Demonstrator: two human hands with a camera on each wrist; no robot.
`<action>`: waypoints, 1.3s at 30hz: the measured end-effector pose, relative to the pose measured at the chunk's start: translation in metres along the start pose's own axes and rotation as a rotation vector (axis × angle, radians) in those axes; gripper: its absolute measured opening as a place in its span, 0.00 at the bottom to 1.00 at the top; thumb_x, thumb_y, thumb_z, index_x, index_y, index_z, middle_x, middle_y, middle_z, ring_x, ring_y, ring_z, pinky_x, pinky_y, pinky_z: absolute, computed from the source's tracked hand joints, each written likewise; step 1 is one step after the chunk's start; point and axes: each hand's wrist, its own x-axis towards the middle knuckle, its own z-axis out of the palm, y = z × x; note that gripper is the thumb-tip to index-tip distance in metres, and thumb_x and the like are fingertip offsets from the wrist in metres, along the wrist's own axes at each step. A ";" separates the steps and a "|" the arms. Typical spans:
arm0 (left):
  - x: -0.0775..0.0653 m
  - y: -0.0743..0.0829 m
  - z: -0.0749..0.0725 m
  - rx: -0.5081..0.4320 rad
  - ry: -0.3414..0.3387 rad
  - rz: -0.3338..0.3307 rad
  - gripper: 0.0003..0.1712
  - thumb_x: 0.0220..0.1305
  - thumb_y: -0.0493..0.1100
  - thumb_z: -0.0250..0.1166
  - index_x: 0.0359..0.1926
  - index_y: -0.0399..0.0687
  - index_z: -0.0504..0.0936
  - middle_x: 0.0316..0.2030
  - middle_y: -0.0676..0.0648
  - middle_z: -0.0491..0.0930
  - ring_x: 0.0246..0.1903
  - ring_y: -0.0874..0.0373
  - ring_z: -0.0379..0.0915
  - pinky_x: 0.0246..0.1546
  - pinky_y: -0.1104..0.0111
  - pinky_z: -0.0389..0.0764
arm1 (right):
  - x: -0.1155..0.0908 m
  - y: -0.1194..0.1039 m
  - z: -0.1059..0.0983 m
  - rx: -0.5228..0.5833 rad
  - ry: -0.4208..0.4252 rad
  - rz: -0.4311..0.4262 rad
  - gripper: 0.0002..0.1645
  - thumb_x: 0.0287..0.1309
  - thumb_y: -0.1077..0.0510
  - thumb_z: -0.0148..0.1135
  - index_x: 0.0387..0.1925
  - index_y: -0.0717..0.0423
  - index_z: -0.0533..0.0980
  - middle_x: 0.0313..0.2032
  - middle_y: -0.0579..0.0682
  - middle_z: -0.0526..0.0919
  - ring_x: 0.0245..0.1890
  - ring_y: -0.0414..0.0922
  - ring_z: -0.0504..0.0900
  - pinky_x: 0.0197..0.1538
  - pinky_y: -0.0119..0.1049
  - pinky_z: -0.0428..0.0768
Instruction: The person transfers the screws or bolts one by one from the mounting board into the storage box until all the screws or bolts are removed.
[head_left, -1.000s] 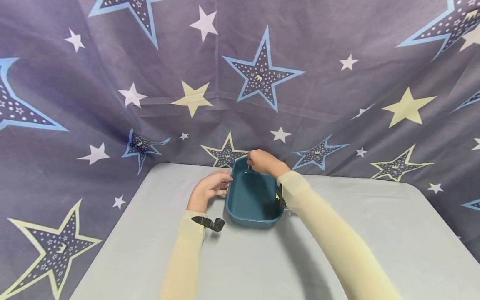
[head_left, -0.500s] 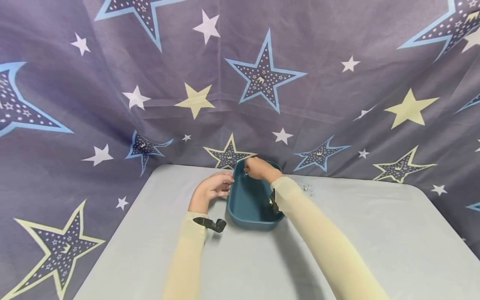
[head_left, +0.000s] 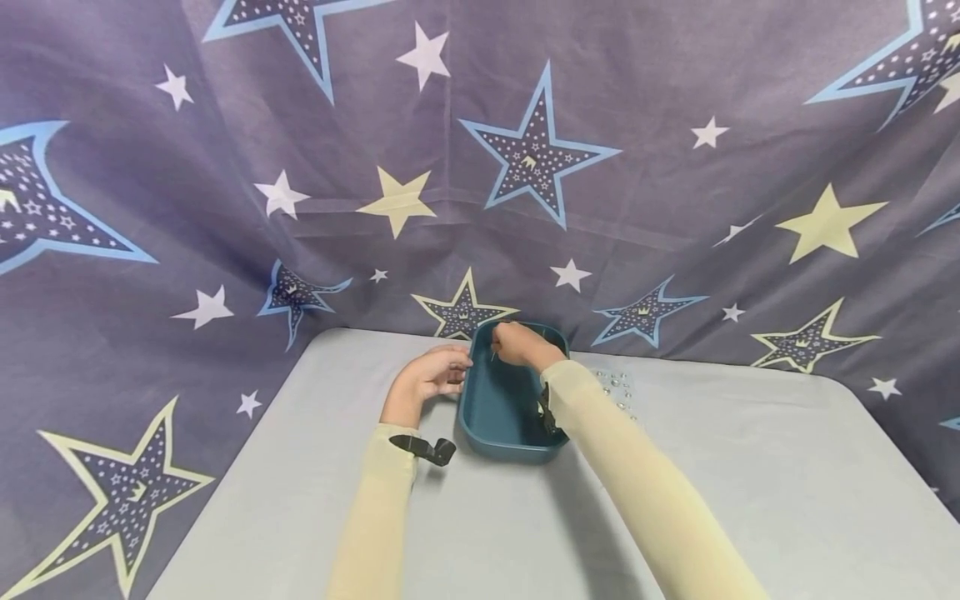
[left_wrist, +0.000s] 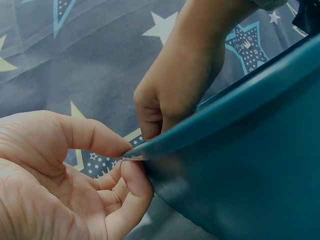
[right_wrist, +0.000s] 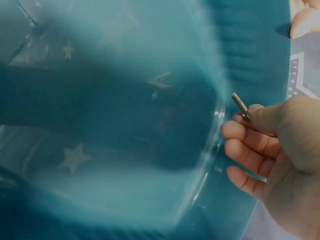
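A teal plastic bin (head_left: 504, 452) with rounded corners stands on the pale table. At its left side my left hand (head_left: 433, 375) pinches the rim between thumb and fingertips, as the left wrist view shows. My right hand (head_left: 519, 344) reaches inside the far end of the bin. Its thumb and fingers pinch a small threaded metal screw (right_wrist: 240, 104), held close over the bin's floor in the right wrist view. The other fingers are curled beneath the screw, and its rear end is hidden by the thumb.
Right of the bin, partly behind the right sleeve (head_left: 622, 450), lies a clear sheet or bag with several small shiny pieces (head_left: 617, 383). A star-patterned curtain (head_left: 675, 208) hangs along the table's (head_left: 750, 467) far edge.
My right hand has lowered from the far rim into the bin, keeping its pinch. The forearm's shift uncovers the small shiny pieces at right. The left hand stays at the rim.
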 end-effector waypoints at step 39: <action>0.002 -0.002 0.000 0.018 0.000 -0.006 0.10 0.69 0.31 0.54 0.49 0.39 0.75 0.27 0.55 0.79 0.27 0.63 0.75 0.33 0.70 0.79 | -0.002 0.000 0.012 0.144 0.018 0.096 0.13 0.70 0.62 0.59 0.30 0.63 0.84 0.22 0.52 0.86 0.26 0.46 0.86 0.33 0.35 0.80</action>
